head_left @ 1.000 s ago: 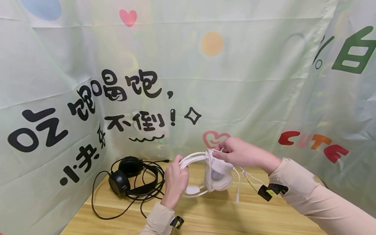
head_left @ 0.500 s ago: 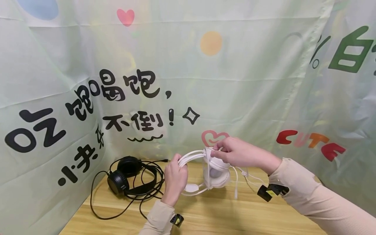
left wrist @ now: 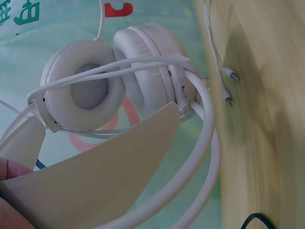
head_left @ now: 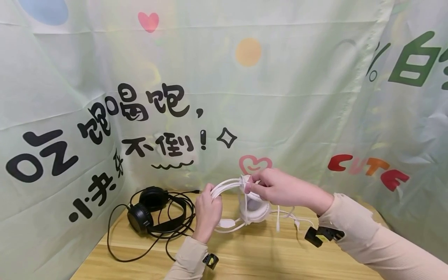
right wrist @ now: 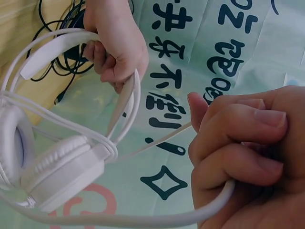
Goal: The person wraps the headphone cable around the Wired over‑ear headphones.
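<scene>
One pair of white headphones (head_left: 257, 214) is held above the surface (head_left: 241, 256), its headband (left wrist: 109, 167) gripped by the left hand (head_left: 208, 210), seemingly to steady it while the curled right hand (head_left: 276, 188) holds the cord (right wrist: 143, 220). The left hand angles upward from the near side, the right slants across higher up; black headphones (head_left: 140, 219) lie beyond the left.

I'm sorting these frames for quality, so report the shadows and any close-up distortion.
Head view: soft light, faint shadow on the table below the white headphones; left wrist view: dark shadow by the plugs, headband large in the foreground; right wrist view: right hand looks far bigger than the left hand.
</scene>
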`<state>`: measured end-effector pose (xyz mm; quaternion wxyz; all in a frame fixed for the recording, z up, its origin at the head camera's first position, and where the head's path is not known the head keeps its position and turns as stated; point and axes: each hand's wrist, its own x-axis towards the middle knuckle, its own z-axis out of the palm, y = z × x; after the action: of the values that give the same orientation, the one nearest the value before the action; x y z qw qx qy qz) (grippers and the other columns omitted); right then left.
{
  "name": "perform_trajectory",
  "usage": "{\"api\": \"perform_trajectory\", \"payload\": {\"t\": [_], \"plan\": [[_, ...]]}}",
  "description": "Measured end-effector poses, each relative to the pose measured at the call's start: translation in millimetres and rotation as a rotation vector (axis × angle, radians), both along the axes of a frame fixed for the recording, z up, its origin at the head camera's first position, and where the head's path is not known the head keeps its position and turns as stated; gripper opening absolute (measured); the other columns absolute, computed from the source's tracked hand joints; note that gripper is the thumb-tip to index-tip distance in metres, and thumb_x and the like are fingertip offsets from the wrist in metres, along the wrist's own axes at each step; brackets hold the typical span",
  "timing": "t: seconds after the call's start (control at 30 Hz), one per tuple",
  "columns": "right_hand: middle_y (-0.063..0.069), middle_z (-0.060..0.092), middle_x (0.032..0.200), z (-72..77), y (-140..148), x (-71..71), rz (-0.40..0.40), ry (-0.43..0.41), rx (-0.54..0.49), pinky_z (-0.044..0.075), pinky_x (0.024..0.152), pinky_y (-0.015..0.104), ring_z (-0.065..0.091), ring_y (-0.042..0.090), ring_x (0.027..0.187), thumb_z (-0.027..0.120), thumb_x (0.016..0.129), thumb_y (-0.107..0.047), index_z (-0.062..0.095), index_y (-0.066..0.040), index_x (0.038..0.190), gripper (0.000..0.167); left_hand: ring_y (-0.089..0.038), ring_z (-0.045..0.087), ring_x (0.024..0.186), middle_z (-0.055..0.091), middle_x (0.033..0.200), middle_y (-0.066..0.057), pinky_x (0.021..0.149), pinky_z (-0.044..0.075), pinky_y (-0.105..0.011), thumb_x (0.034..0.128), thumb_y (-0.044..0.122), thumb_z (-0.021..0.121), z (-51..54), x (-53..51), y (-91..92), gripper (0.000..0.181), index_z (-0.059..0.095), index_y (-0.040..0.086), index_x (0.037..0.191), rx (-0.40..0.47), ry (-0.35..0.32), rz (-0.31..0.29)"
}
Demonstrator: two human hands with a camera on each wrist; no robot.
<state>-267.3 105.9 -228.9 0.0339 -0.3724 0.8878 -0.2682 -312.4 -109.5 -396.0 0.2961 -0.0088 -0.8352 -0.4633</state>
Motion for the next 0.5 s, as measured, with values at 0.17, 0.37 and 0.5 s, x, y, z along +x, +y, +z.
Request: {"api": "perform_trajectory", "payload": {"t": [0.17,0.37,0.5], "plan": [[-0.011,0.049,0.062,-4.4,-2,1.5,-0.002,-0.020,-0.015,0.037,0.053,0.021,0.044,0.004,0.055,0.059,0.107,-0.018,0.076,-0.012,0.099,0.020,-0.022,0.050,0.061,0.055,0.066,-0.004,0.057,0.040,-0.035,0.0898,0.007,0.056,1.6,-2.2,1.9,0.007,0.062,0.011,0.088,0.009,-0.004,0.022],[-0.011,0.049,0.062,-12.2,-5,4.9,-0.001,-0.032,-0.023,0.038,0.052,0.021,0.043,0.003,0.054,0.059,0.109,-0.021,0.075,-0.012,0.101,0.020,-0.023,0.052,0.064,0.058,0.069,-0.006,0.061,0.042,-0.037,0.0859,0.007,0.058,5.0,-6.2,4.8,0.008,0.064,0.011,0.090,0.031,-0.019,0.034],[-0.011,0.046,0.059,-17.3,-6,7.6,-0.004,-0.064,-0.036,0.035,0.049,0.021,0.041,0.003,0.051,0.057,0.110,-0.022,0.074,-0.011,0.104,0.020,-0.023,0.053,0.065,0.059,0.071,-0.007,0.063,0.042,-0.036,0.0822,0.004,0.058,7.8,-8.0,5.4,0.012,0.065,0.009,0.091,0.068,-0.035,0.031]]}}
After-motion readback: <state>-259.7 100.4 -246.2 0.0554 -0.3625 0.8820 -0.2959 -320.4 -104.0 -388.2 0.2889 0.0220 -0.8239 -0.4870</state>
